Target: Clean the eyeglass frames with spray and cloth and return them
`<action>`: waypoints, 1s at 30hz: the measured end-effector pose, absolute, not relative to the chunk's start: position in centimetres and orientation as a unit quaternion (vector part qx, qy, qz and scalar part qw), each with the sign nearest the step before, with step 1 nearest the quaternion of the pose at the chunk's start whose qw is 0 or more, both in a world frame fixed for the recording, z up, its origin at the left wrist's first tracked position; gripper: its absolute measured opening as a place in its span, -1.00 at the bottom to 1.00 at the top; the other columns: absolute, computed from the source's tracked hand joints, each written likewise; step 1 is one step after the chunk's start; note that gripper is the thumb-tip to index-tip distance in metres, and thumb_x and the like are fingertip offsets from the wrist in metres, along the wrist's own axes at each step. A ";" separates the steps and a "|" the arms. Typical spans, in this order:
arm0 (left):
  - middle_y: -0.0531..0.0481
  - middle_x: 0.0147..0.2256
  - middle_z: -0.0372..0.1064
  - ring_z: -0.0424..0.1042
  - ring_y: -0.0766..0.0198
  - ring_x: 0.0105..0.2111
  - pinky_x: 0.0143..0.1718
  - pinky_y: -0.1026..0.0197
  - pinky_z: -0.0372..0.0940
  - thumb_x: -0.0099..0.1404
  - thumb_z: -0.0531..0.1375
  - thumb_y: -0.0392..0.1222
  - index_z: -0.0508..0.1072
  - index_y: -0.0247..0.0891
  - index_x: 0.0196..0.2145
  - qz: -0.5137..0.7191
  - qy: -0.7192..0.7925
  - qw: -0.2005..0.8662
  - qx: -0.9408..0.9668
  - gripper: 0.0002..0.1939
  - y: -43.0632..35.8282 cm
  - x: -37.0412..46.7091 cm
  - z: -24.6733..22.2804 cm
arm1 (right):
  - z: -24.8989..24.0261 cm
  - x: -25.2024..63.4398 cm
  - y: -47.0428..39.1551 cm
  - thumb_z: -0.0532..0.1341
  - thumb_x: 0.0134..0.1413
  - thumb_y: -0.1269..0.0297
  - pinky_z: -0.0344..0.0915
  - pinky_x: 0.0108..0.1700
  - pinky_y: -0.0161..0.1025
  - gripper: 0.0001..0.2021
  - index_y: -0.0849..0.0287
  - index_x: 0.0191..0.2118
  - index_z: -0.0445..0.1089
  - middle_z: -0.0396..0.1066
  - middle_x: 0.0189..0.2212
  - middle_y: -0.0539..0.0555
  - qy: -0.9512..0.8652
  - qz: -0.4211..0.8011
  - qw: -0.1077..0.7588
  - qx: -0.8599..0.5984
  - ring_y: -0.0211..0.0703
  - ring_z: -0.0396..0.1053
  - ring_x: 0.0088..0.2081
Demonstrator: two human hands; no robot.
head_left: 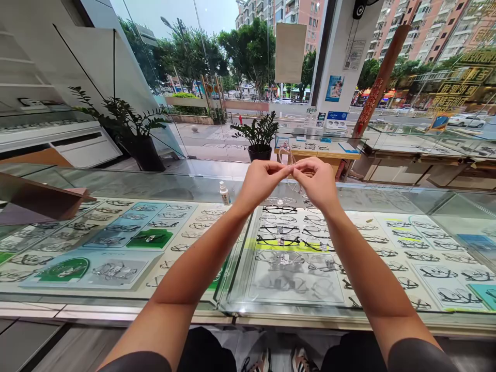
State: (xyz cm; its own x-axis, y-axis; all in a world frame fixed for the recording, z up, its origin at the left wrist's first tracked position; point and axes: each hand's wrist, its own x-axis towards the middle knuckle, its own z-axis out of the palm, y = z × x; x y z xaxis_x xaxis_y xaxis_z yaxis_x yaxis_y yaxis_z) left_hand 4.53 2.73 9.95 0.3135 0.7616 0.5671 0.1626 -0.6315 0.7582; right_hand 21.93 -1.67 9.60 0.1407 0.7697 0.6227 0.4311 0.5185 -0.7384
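Note:
Both arms reach out over the glass counter. A pair of clear-framed eyeglasses (285,151) is held up between my hands, turned so that one rim shows above the fingers and another part below. My left hand (260,180) pinches it at the middle with thumb and fingertips. From the other side, my right hand (318,182) pinches at the same place, the fingertips of both hands meeting. The fingers cover the middle of the eyeglasses. Standing on the counter to the left of my left hand is a small white spray bottle (224,193).
The glass display counter (228,310) holds rows of eyeglasses (278,240). A brown slanted object (42,199) stands on its left end. Beyond it are potted plants (260,132), other display cases (411,150) and tall windows facing a street.

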 end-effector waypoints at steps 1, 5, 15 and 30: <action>-0.09 -0.39 0.64 0.44 0.25 -0.40 -0.38 0.21 0.26 0.21 0.43 0.36 0.76 -0.26 -0.30 0.497 0.304 0.326 0.744 -0.45 3.1 4.6 9.8 | 9.6 21.7 -1.8 0.40 0.21 0.05 0.58 -0.04 -0.01 -0.75 0.14 -0.30 0.62 0.58 -0.11 0.20 -0.644 0.123 0.585 -0.478 -0.02 0.54 -0.15; -0.15 -0.31 0.66 0.50 0.20 -0.33 -0.25 0.16 0.37 0.04 0.52 0.35 0.74 -0.28 -0.30 0.498 0.287 0.394 0.717 -0.42 4.6 5.3 8.8 | 9.7 21.7 -1.9 0.34 0.26 0.24 0.56 0.00 0.00 -0.88 0.13 -0.26 0.61 0.54 -0.09 0.18 -0.662 0.085 0.551 -0.500 -0.03 0.53 -0.14; -0.22 -0.09 0.63 0.54 0.06 -0.14 -0.17 0.16 0.29 0.44 0.21 -0.15 0.69 -0.26 -0.05 0.156 0.433 -0.043 0.887 -0.72 12.2 9.1 7.7 | 7.1 30.8 -9.4 0.24 0.31 0.06 0.33 -0.14 -0.11 -0.71 0.11 -0.30 0.59 0.60 -0.33 0.08 -0.639 0.075 0.452 -0.618 -0.04 0.48 -0.27; -0.18 0.03 0.54 0.54 0.07 0.04 0.16 -0.14 0.42 0.51 0.27 0.06 0.56 -0.33 0.03 -0.062 0.471 -0.053 0.878 -0.63 16.0 11.4 1.2 | -7.9 39.4 -31.7 0.34 0.06 -0.32 0.44 -0.35 -0.08 -0.48 0.10 -0.43 0.63 0.61 -0.43 0.15 -0.323 0.061 0.506 -0.797 0.07 0.50 -0.45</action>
State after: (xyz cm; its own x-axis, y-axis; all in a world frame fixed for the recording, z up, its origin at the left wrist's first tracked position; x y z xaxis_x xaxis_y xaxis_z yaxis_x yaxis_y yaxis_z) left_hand 11.43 16.05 1.22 0.5485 0.8341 -0.0588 0.8210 -0.5506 -0.1510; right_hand 39.36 -31.66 -7.88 0.7834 0.5776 0.2293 0.4535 -0.2791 -0.8464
